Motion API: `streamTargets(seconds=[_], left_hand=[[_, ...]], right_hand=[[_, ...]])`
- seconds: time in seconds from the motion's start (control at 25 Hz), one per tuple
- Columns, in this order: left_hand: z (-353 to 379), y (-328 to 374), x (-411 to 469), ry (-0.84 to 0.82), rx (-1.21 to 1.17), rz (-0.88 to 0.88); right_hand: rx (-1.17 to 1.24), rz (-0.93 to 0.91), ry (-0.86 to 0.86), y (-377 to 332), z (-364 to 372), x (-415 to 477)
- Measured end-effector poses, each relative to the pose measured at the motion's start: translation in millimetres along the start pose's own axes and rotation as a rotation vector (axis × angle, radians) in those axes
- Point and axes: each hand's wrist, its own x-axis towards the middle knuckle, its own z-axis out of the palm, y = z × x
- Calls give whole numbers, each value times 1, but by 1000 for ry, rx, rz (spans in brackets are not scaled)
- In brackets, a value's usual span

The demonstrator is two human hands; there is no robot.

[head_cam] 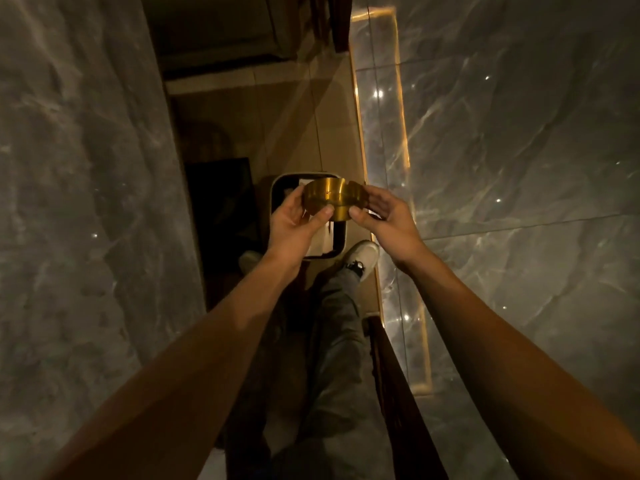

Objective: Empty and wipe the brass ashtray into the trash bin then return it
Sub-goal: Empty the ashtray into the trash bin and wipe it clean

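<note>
A grey marble surface (86, 202) fills the left side. The left hand (294, 225) grasps the brass ashtray (330, 200), thumb pressed on its near wall and fingers wrapped behind its left side. The ashtray is tilted on its side, held in the air directly above the white-rimmed trash bin (341, 237) on the tan floor. The right hand (384, 220) grips the ashtray's right side with its thumb tip and fingers. A white sneaker (362, 259) stands just beside the bin. Glossy marble (519, 168) lies to the right.
</note>
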Motion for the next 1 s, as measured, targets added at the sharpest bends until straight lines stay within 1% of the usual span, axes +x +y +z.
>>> streamTargets(seconds=[0.16,0.32,0.4,0.56,0.76,0.84,1.0], left_hand=[[1,-46,35,3,54,-59],[-10,-85,70,-19,144,-88],[-17,-101,84,-17,149,-140],[-23,-127,102,76,75,-252],[-30,-160,120,187,30,-332],[-31,-165,122,210,35,-355],[-24,-170,131,251,91,-345]], right_hand=[[97,96,2,52,3,22],[141,140,-9,92,12,41],[124,139,-19,110,18,52],[78,131,9,136,31,72],[35,171,14,162,44,81],[36,180,11,168,49,82],[46,171,49,177,56,91]])
